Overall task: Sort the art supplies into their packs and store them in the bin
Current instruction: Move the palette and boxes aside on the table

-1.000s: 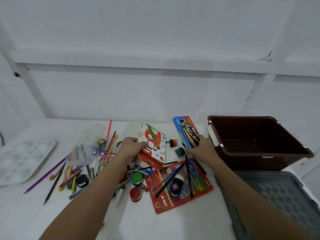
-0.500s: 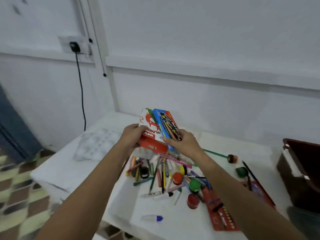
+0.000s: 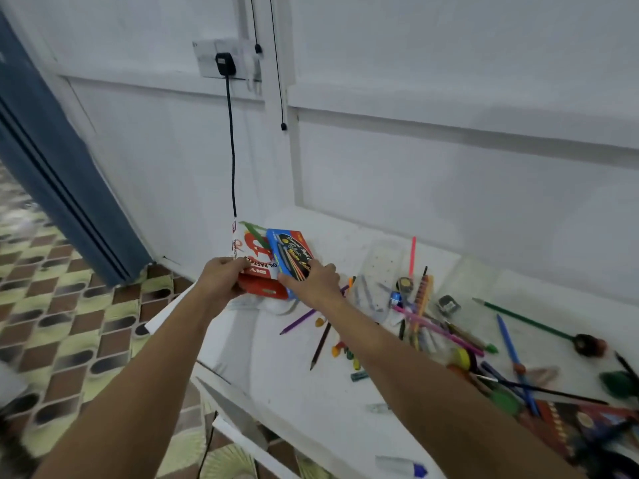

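My left hand (image 3: 221, 281) grips the white and red oil pastel pack (image 3: 254, 261) by its left edge. My right hand (image 3: 313, 280) holds the blue pencil pack (image 3: 290, 252) flat against it. Both packs hang above the table's far left end. Loose pencils and crayons (image 3: 420, 323) lie scattered on the white table (image 3: 290, 385), with paint pots (image 3: 461, 357) among them. A red pack (image 3: 584, 423) lies flat at the right edge under several pencils. The bin is out of view.
A clear plastic pouch (image 3: 378, 271) lies behind the pencils. A small capped tube (image 3: 401, 466) sits at the table's front edge. A black cable (image 3: 232, 150) hangs from a wall socket. Patterned floor and a blue curtain (image 3: 58, 174) are on the left.
Both hands lifted the two packs off the table, brought them together and carried them left. My view swung left, so the brown bin has left the frame.
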The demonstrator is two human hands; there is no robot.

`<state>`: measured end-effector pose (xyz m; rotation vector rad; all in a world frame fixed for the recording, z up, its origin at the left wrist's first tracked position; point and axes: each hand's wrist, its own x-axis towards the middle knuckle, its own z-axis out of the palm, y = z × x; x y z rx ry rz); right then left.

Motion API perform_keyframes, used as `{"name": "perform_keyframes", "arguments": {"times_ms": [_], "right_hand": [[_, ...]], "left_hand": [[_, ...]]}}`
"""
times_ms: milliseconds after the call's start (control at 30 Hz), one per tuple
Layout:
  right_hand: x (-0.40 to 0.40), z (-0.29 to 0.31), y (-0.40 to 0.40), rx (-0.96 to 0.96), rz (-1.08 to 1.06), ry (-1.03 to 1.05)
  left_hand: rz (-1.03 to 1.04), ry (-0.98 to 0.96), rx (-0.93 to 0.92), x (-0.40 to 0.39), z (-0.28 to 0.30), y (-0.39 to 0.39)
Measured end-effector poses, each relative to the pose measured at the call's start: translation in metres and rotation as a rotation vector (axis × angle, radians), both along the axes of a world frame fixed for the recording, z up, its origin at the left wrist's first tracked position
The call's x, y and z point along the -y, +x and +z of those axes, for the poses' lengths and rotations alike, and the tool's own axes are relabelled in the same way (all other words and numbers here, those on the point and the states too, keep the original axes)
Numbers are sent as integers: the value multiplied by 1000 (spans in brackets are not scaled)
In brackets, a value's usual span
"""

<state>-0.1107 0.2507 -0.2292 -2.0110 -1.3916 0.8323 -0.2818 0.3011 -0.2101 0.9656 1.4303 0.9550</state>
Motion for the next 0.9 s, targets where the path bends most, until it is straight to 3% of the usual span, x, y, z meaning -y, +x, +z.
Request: {"name": "perform_keyframes", "arguments": {"times_ms": [100, 300, 433, 633, 900], "right_hand": [[-12, -7, -4, 38, 3, -36], [-19, -14, -5, 91, 25, -35], [-15, -11, -1, 32, 52, -3], [-7, 0, 12, -180, 34, 141], [50, 20, 75, -76, 15, 221]], "left_hand": [[10, -5, -38, -7, -12, -3], [3, 118, -609, -16, -26, -1], [-84, 140, -827, -17, -25, 3], [-29, 259, -956, -7, -10, 22], [-207, 555, -916, 22, 14, 99]]}}
